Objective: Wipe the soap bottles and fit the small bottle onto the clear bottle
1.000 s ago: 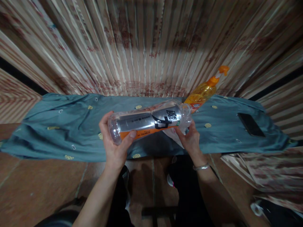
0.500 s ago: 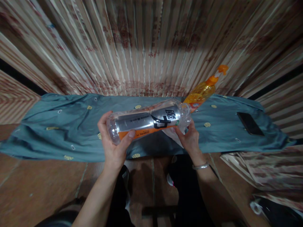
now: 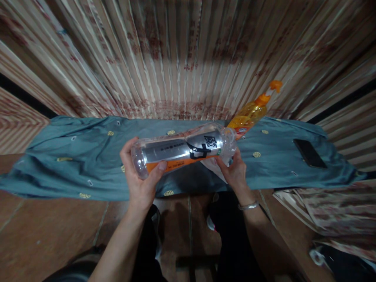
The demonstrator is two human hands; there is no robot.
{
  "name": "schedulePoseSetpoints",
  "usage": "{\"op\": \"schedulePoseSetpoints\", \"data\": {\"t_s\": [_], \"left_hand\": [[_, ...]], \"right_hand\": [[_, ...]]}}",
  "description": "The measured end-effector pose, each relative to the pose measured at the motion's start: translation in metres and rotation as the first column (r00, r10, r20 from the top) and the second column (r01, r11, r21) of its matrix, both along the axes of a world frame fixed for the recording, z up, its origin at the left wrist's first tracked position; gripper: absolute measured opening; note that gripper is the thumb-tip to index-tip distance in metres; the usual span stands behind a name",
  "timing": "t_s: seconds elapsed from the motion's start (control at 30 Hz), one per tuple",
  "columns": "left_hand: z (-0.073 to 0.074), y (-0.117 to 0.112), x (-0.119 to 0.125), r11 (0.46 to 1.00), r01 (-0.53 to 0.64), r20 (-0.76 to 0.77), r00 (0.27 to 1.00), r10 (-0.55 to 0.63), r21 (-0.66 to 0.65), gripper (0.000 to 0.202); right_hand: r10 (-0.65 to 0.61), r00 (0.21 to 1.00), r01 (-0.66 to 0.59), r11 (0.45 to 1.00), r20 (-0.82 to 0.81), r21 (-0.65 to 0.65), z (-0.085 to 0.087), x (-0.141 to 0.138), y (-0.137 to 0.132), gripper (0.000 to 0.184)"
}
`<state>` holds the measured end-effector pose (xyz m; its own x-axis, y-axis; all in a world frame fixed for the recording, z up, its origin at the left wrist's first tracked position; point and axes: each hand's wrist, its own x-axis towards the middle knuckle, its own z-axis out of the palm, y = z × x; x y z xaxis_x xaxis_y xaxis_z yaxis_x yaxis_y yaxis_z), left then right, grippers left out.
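A clear plastic drink bottle (image 3: 182, 150) with a silver and orange label lies sideways in the air, above the cloth-covered surface. My left hand (image 3: 142, 176) is wrapped around its base, thumb across the orange band. My right hand (image 3: 235, 170), with a silver bracelet at the wrist, closes from below on the neck end at the right. White tissue-like material (image 3: 216, 170) shows beneath the bottle beside my right fingers; whether those fingers grip it too I cannot tell. The bottle partly covers it.
An orange pump bottle of yellow liquid (image 3: 249, 113) stands behind the neck end. Farther right lies a dark phone (image 3: 310, 153). Teal patterned cloth (image 3: 73, 168) covers the narrow table, with a pleated curtain (image 3: 182, 58) along its back. Tiled floor (image 3: 58, 231) shows in front.
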<state>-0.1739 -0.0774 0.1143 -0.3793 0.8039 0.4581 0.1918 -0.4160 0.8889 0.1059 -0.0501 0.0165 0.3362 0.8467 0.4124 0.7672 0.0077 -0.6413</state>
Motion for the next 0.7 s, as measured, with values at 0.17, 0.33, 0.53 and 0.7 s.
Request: {"op": "schedulePoseSetpoints", "data": {"t_s": [0.17, 0.33, 0.53, 0.7], "left_hand": [[0.0009, 0.0, -0.0002, 1.0, 0.004, -0.007, 1.0, -0.004, 0.007, 0.078], [0.0013, -0.0005, 0.0, 1.0, 0.019, -0.001, 1.0, -0.019, -0.013, 0.077], [0.0034, 0.0, -0.0001, 1.0, 0.009, 0.012, 1.0, -0.009, -0.006, 0.079], [0.0036, 0.0004, -0.0011, 1.0, -0.002, -0.015, 1.0, 0.002, -0.001, 0.078]], "right_hand": [[0.01, 1.0, -0.01, 1.0, -0.009, 0.002, -0.0004, 0.0002, 0.0001, 0.083], [0.015, 1.0, -0.014, 1.0, -0.01, 0.016, -0.0015, 0.0014, 0.0003, 0.082], [0.016, 1.0, -0.016, 0.999, -0.009, 0.029, 0.0008, 0.0003, 0.0002, 0.082], [0.023, 1.0, -0.023, 1.0, 0.007, 0.012, -0.0001, 0.0015, -0.0001, 0.08]]}}
